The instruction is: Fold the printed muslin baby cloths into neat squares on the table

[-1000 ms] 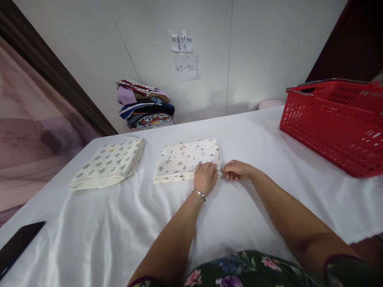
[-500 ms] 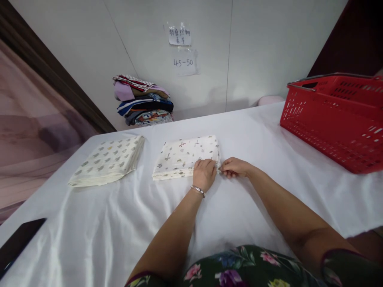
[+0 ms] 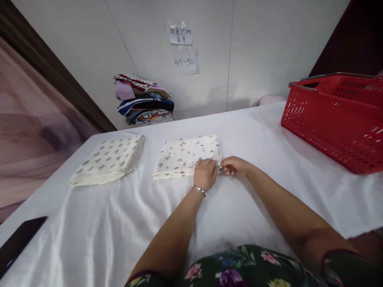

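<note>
A folded white cloth with small plant-like prints lies flat in layers on the white-covered table. My left hand, with a silver bracelet at the wrist, rests on its near right corner, fingers bent over the edge. At that same corner my right hand pinches the edge of the cloth between thumb and fingertips. To the left sits a second folded cloth, cream with grey-green prints; neither hand touches it.
A red plastic basket stands at the right. Behind the table's far edge rises a pile of folded fabrics against the wall. A dark flat object lies at the left near edge. Two paper signs hang on the wall.
Both hands stay at the cloth's near right corner. My right hand's fingers have shifted very slightly at the edge; the view has moved a little.
</note>
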`<action>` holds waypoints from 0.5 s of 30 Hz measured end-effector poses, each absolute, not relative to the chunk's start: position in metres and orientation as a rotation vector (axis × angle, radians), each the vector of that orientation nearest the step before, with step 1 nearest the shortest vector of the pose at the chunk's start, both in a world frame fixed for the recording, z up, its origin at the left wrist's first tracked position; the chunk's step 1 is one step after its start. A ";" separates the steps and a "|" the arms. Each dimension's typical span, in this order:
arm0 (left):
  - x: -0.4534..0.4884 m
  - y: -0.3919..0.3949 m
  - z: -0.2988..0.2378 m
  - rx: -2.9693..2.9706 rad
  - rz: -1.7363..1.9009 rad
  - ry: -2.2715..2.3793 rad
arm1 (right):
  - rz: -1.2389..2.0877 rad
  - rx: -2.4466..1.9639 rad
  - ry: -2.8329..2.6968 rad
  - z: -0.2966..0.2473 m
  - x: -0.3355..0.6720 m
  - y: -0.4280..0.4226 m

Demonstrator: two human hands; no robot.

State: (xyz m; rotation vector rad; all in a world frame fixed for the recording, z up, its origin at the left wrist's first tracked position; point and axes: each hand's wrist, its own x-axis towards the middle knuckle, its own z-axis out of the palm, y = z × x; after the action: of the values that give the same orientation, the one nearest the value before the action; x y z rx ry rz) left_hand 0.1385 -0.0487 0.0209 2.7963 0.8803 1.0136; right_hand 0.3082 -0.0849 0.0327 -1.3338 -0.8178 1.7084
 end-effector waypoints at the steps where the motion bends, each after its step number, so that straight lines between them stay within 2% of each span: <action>1: 0.138 -0.049 0.021 2.786 1.011 0.874 | 1.718 -1.324 -0.814 0.033 0.308 -0.085; 9: 0.137 -0.046 0.017 2.726 1.050 0.897 | 1.732 -1.242 -0.931 0.037 0.315 -0.088; 15: 0.136 -0.043 0.017 2.735 1.077 0.905 | 1.637 -1.637 -1.119 0.031 0.319 -0.087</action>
State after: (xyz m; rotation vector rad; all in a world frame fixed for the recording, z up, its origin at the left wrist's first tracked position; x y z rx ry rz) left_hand 0.1361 -0.0433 0.0173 2.7348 0.9054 1.0766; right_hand 0.3194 -0.0873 0.0314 -1.6375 -1.1194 1.6375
